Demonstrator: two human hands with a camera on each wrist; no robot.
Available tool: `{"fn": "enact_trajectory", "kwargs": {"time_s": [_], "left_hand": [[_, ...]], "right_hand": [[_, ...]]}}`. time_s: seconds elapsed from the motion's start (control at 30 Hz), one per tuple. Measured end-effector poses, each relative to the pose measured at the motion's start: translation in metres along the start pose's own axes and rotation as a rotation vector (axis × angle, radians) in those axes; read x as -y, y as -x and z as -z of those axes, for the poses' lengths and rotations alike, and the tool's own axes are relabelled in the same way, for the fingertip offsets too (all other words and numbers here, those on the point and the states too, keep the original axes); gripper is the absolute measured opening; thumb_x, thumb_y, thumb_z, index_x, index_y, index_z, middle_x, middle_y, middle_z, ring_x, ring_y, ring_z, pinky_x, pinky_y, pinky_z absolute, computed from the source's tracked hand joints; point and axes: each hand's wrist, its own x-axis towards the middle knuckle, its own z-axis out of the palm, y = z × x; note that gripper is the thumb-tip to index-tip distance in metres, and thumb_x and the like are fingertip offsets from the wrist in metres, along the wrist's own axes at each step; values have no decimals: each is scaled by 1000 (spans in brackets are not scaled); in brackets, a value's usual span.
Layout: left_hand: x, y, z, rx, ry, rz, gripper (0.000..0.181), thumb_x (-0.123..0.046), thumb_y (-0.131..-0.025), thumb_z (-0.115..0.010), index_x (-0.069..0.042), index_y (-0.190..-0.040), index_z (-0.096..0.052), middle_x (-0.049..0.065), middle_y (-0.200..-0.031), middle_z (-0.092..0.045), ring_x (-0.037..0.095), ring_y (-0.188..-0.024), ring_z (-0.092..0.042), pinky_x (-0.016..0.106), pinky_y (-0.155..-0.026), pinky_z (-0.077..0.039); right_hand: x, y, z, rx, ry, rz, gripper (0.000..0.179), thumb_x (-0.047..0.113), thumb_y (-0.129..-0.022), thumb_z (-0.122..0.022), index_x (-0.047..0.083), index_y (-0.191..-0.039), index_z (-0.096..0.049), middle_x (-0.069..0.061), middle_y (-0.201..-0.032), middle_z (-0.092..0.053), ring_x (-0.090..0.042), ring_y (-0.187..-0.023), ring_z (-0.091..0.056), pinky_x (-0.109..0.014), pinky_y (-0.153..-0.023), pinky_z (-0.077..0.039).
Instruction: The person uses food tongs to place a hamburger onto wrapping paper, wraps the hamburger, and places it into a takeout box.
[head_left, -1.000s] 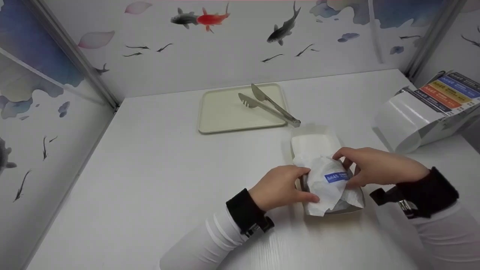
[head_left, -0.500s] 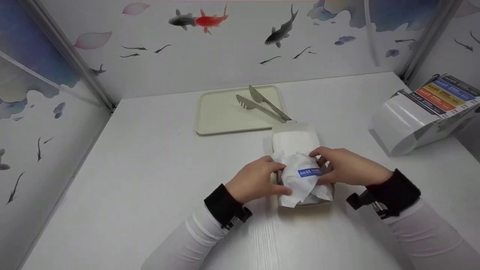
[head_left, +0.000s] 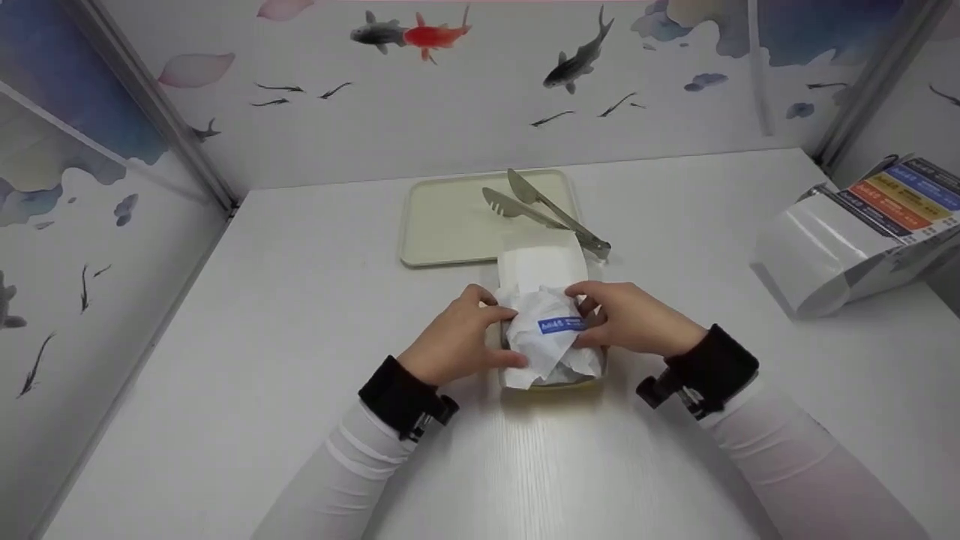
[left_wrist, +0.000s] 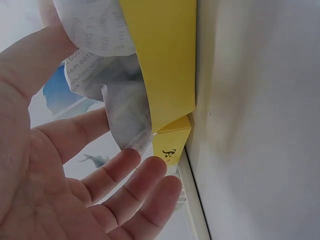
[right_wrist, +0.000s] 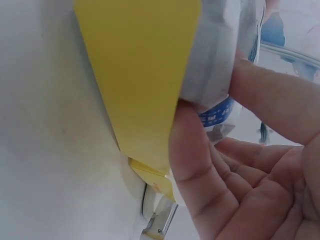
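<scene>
A package wrapped in white printed paper [head_left: 536, 349] sits in an open cardboard box, yellow outside [left_wrist: 167, 60] and white inside [head_left: 536, 262]. A blue label [head_left: 561, 325] is on the wrapping. My left hand [head_left: 450, 341] holds the package's left side, thumb toward the front and fingers curved along the paper. On the other side, my right hand [head_left: 637, 319] grips it with bent fingers, close beside the label. In the right wrist view, fingers reach between the box's yellow wall [right_wrist: 135, 65] and the paper. The raised lid lies away from me.
Behind the box is a pale green tray [head_left: 442, 225]; the lid overlaps its front edge in the head view. Metal tongs [head_left: 517, 204] lie across the tray's right side. A holder with coloured label strips [head_left: 892, 195] stands at the right. A painted wall panel [head_left: 480, 97] closes the back.
Both hands have moved left and slightly away from me, and the box with the wrapped package has slid along with them to the tray's front. Tray and tongs stay put.
</scene>
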Motion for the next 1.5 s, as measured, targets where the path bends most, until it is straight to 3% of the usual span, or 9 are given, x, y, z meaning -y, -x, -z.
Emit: {"fn": "enact_trajectory", "kwargs": {"time_s": [0.23,0.4,0.53,0.63,0.8,1.03,1.27,1.33,1.5], "left_hand": [[2,0,3,2,-36,-31,72,-50,-84,-87,-12,-141,-67,20,-143,-48,35,-124,-56,48,-110,-50],[9,4,10,49,-41,-42,81,-50,-85,-86,-13,-151,-57,20,-163,-39,38,-141,-53,50,-119,-47],[12,7,20,116,-20,-41,93,-49,-84,-87,-10,-159,-46,15,-171,-34,35,-155,-43,49,-126,-40],[13,8,24,150,-24,-50,99,-48,-82,-89,-7,-160,-43,13,-172,-35,32,-159,-38,48,-129,-35],[10,7,22,163,-43,-49,106,-50,-78,-91,-8,-162,-41,12,-173,-34,30,-160,-35,47,-131,-33],[12,3,12,109,-18,-111,104,-46,-72,-96,-8,-156,-48,17,-169,-38,35,-154,-44,48,-126,-41],[18,-2,0,77,-46,-137,96,-53,-74,-93,-12,-152,-55,14,-167,-41,34,-149,-51,49,-120,-47],[18,-3,1,87,-53,-132,96,-55,-74,-92,-14,-153,-54,12,-168,-41,34,-150,-50,49,-121,-46],[18,2,8,198,-65,-139,116,-52,-68,-97,-16,-163,-40,12,-176,-25,33,-160,-35,51,-129,-35]], "right_hand": [[-9,4,4,-13,-18,44,67,15,-90,-83,1,-148,-53,-20,-124,-70,-23,-98,-73,-30,-83,-60],[-16,18,14,-32,36,96,76,20,-86,-88,5,-152,-52,-20,-139,-57,-23,-100,-63,-28,-84,-54],[-21,27,20,-39,60,142,87,24,-84,-90,4,-157,-46,-24,-160,-41,-33,-114,-60,-37,-92,-54],[-21,29,21,17,48,148,93,27,-86,-89,2,-160,-39,-25,-168,-32,-40,-126,-60,-52,-103,-55],[-15,30,17,92,71,124,100,34,-85,-88,3,-163,-34,-25,-168,-35,-43,-136,-58,-62,-111,-50],[-11,29,12,74,103,152,105,36,-82,-91,1,-162,-33,-22,-160,-49,-43,-137,-57,-64,-115,-46],[-9,23,1,43,173,140,109,37,-81,-92,-2,-162,-31,-23,-164,-44,-45,-150,-45,-62,-124,-37],[-9,23,-1,37,191,133,109,35,-81,-92,-4,-162,-31,-24,-165,-42,-45,-153,-42,-62,-125,-36],[-8,23,-1,32,207,112,108,32,-81,-92,-6,-162,-31,-27,-163,-44,-46,-151,-44,-62,-124,-37]]}}
